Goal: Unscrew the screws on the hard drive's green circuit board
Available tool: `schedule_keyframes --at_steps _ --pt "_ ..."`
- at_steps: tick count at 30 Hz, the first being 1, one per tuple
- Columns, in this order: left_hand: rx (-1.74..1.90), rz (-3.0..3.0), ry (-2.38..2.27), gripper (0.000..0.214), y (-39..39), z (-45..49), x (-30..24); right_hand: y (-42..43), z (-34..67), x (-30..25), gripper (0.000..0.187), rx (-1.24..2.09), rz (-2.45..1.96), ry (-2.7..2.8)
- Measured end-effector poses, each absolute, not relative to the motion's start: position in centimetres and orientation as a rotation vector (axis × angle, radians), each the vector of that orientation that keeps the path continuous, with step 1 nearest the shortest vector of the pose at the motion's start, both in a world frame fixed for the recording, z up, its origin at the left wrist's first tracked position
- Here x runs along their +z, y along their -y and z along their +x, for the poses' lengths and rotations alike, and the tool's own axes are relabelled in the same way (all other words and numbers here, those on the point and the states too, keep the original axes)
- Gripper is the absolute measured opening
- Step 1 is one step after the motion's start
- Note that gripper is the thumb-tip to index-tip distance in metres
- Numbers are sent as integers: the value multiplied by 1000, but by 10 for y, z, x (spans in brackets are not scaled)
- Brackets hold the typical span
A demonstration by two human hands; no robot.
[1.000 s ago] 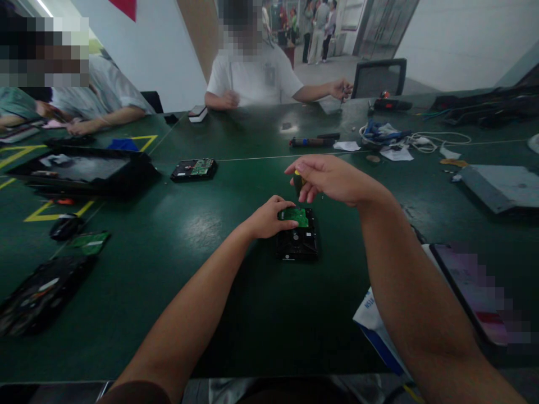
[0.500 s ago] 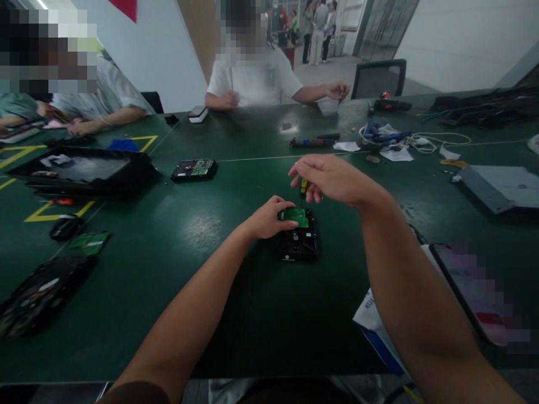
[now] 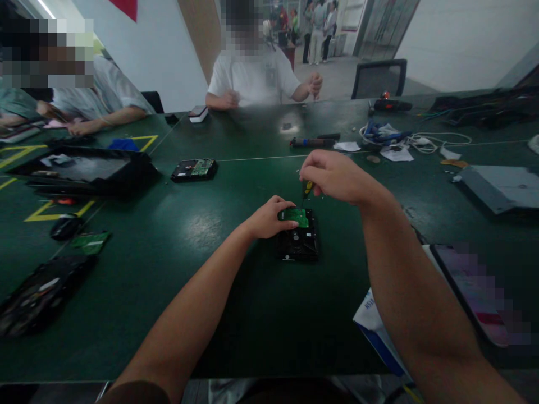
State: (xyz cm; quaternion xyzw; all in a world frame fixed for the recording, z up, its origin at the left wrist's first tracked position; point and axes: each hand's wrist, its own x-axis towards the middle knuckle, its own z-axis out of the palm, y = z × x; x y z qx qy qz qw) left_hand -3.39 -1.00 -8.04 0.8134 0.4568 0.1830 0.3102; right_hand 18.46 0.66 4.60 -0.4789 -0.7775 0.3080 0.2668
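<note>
— Hands first, please: doing what with the left hand (image 3: 269, 217)?

— Clasping the far left part of a black hard drive (image 3: 297, 247), thumb laid over the green circuit board (image 3: 301, 217), fingers curled near the far edge, with a strip of board showing in between

— And with the right hand (image 3: 330, 175)?

— Pinching a yellow-and-black screwdriver (image 3: 308, 189) by the handle, fingertips bunched together; pointing it down, slightly tilted, shaft towards the far edge of the board; too thin at the tip to tell touching from hovering

— Finding the drive where, exactly?

— Right under the left hand, nearer and lower than the right, flat on the green table (image 3: 273, 320), board side up

— Seeing more on the left hand's side?

— Yes, well beyond it, a second drive (image 3: 194, 169) with some green board showing; further left, a black tray (image 3: 141, 171) with whitish bits inside; left of the forearm, a loose green board (image 3: 90, 242) next to a dark flat device (image 3: 44, 294)

— And past the right hand?

— Noticing a dark tubular tool (image 3: 314, 142) beyond it, then white cable (image 3: 427, 141); well to its right, a grey metal box (image 3: 501, 185); beside the forearm, a phone (image 3: 467, 289), plus a white-and-blue packet (image 3: 377, 331) partly hidden below

— Facing whom, across from both hands?

— Facing a co-worker (image 3: 256, 78) in a white shirt, gripping something thin, too blurred to name
</note>
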Motion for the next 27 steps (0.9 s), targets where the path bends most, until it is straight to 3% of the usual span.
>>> schedule_keyframes --at_steps 6,10,16,21,27 --pt "496 2171 -1202 64 8 -34 -83 -2 179 46 27 1072 -1067 2170" --pt "493 2154 -1202 65 9 -34 -82 -4 183 47 26 1138 -1042 2161" --pt "497 2148 -1198 66 10 -34 -81 -6 190 47 19 895 -1118 2158" --pt "494 2156 -1193 67 9 -34 -82 -1 183 50 11 901 -1188 2149" --pt "500 2148 -1196 66 9 -34 -81 2 178 51 24 1101 -1077 2166"
